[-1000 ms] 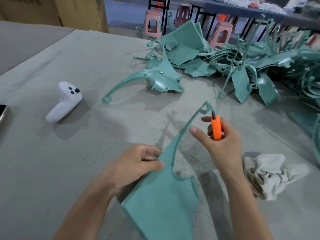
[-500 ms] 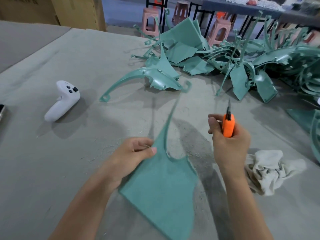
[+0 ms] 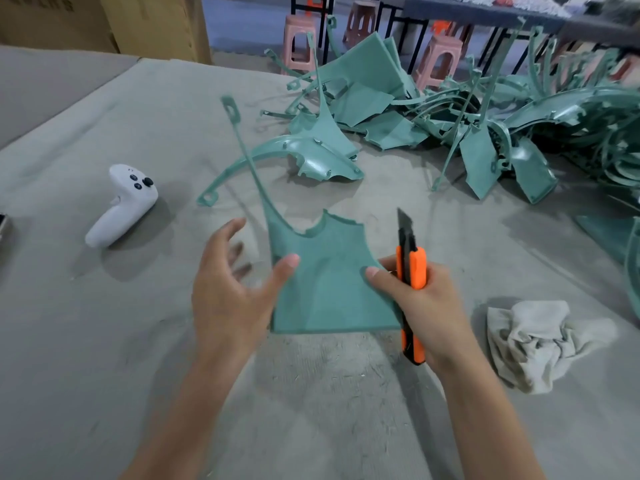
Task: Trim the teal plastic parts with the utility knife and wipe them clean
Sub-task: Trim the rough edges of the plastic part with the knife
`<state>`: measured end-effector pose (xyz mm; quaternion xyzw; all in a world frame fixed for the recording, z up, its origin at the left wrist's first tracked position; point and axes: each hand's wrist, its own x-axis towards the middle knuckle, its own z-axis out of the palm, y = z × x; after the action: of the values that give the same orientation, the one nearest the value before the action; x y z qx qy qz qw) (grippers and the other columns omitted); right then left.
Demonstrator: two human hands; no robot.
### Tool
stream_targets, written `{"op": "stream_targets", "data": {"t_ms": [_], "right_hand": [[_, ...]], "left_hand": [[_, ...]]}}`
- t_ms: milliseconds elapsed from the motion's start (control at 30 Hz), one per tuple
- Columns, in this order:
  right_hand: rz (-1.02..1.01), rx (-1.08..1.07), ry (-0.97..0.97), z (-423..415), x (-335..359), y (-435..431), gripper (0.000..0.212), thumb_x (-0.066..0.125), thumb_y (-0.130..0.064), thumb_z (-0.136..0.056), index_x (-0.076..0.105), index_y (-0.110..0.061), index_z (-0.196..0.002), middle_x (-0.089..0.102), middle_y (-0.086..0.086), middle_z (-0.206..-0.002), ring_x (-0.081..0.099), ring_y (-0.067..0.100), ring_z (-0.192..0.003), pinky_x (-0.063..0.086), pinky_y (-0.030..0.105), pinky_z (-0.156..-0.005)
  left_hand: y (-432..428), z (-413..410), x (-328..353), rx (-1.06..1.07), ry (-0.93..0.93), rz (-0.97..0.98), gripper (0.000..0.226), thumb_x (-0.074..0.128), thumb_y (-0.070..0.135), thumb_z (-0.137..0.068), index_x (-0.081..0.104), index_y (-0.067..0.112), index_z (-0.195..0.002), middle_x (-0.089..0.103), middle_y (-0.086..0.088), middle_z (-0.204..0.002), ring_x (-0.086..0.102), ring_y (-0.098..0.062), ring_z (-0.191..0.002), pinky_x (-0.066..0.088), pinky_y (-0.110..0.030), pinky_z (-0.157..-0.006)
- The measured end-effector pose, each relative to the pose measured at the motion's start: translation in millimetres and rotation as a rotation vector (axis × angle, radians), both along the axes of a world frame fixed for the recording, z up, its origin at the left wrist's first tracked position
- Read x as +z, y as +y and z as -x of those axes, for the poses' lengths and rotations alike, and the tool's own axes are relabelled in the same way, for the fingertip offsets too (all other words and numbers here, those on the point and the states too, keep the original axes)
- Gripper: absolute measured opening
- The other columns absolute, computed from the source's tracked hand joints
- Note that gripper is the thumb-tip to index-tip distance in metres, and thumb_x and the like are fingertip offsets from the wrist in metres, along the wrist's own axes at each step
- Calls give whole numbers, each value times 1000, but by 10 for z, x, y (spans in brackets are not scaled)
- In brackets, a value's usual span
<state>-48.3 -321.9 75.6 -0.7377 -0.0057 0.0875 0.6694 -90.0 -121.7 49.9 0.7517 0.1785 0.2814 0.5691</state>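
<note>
Above the table [image 3: 104, 341] we hold the part [image 3: 329, 292] upright between both hands, its thin arm running up and away. Our left hand [image 3: 228, 296] is spread, thumb on the left edge. Our right hand [image 3: 429, 303] grips the knife [image 3: 411, 268], blade up, just beside the right edge.

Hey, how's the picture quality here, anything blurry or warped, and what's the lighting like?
Head view: soft, even light, no glare; the white controller casts a diffuse shadow toward the camera. Head view: the left hand has motion-blurred fingers; the utility knife and teal part look fairly sharp. Head view: wide-angle warp smears the teal pile at the right edge.
</note>
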Motion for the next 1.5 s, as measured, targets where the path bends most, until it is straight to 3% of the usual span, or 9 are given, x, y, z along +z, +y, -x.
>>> {"op": "stream_targets", "data": {"t_ms": [167,300,367,500,833,1133,1200,1400,1500], "right_hand": [[102,-201,-247,34,-56,79,33,73,-24,-88,58,4,-78,38,-5,-51,35,14,-50,30,35,-48],[-57,183,-315,179,28,248,16,72,-37,-82,71,-24,-92,60,-14,-61,50,0,-49,41,18,-49],[-76,337,-318,209,15,278,25,71,-44,-78,69,-39,-103,70,-12,-76,58,-3,-59,43,10,-54],[189,195,-451,194,-29,257,30,53,-64,-83,61,-45,-105,66,-11,-81,61,8,-69,44,18,-60],[324,205,-622,216,-36,286,29,46,-62,-94,59,-38,-105,53,-7,-69,47,10,-57,34,15,-53],[257,250,-578,143,-21,202,19,53,-57,-93,63,-44,-101,48,4,-65,38,12,-52,31,18,-50],[289,202,-593,113,-31,182,23,53,-58,-93,65,-39,-101,45,1,-63,37,7,-50,29,14,-51],[545,-76,-674,-89,-56,52,37,55,-59,-90,67,-29,-108,41,-12,-56,39,7,-51,30,26,-52],[568,-226,-657,-154,-66,-15,40,52,-59,-94,66,-27,-114,47,-13,-61,39,6,-50,32,28,-52]], "left_hand": [[-225,98,5,-467,-29,-523,109,66,80,-57,31,33,-149,22,25,-156,14,0,-146,18,-30,-115],[-265,79,-107,-348,-4,-532,74,62,54,-84,32,31,-149,32,26,-149,29,12,-133,22,2,-102],[-193,48,-131,-112,10,-466,39,59,35,-93,63,16,-128,70,15,-96,63,7,-92,34,5,-73],[-136,37,-94,31,46,-450,27,55,28,-96,68,7,-89,41,11,-40,52,0,-52,32,-1,-49],[-212,91,12,-69,-29,-574,12,61,17,-85,71,13,-89,21,26,-46,44,20,-52,25,9,-55],[-198,111,37,-110,-66,-626,31,47,28,-88,69,7,-82,13,25,-48,33,-6,-38,24,6,-49],[-188,111,30,-119,-72,-640,29,47,27,-88,67,7,-79,12,24,-48,33,8,-37,24,6,-48],[-188,126,26,-148,-68,-761,37,46,26,-85,75,11,-102,43,13,-44,47,-15,-54,31,-6,-51],[-188,130,44,-177,-70,-721,37,44,27,-88,75,11,-101,19,25,-47,34,-12,-41,21,6,-46]]}}
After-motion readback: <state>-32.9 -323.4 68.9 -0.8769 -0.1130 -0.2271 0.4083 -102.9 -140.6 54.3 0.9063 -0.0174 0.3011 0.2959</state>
